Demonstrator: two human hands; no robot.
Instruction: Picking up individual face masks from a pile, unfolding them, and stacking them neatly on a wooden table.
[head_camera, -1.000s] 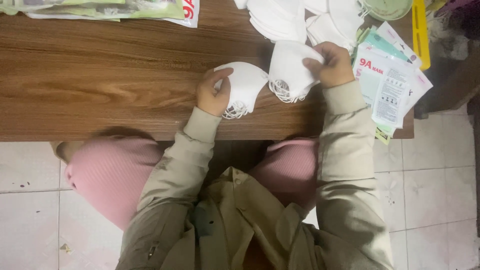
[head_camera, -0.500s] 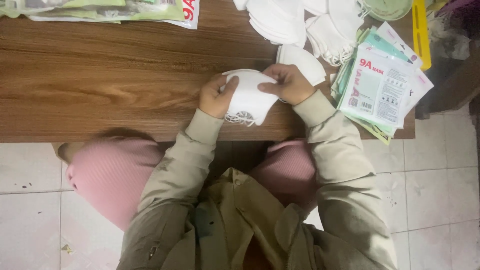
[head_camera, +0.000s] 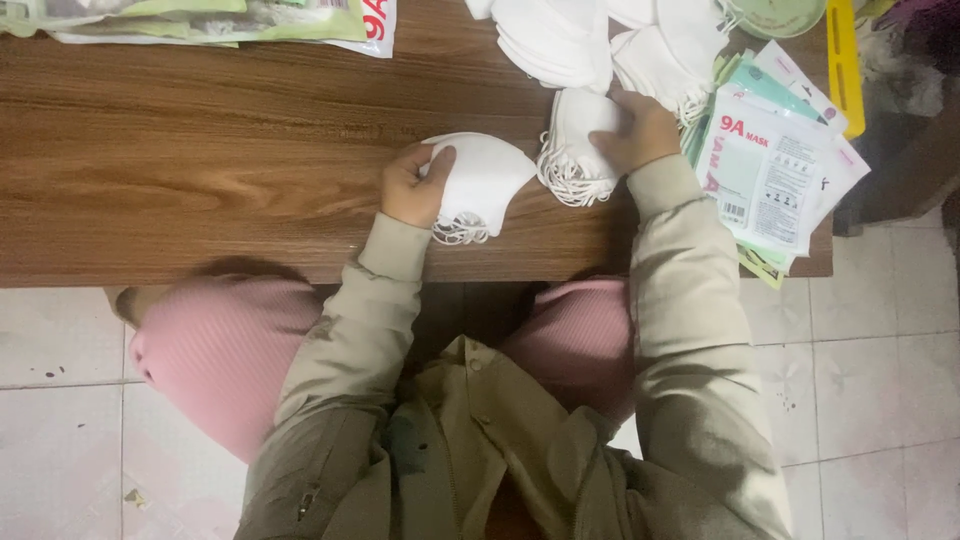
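The left hand (head_camera: 412, 187) pinched a folded white mask (head_camera: 482, 182) on the wooden table (head_camera: 200, 150), while the right hand (head_camera: 640, 130) lay closed on a mask stack (head_camera: 575, 150) just beside it.

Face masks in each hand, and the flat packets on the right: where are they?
Left-hand white mask stack (head_camera: 487, 180), head view, on the top mask's folded panel.
Right-hand white mask stack (head_camera: 575, 130), head view, on its upper panel.
Flat packets (head_camera: 765, 175), head view, on the top packet's front.

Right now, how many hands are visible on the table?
2: the left hand holds a white mask stack; the right hand rests on another mask bundle.
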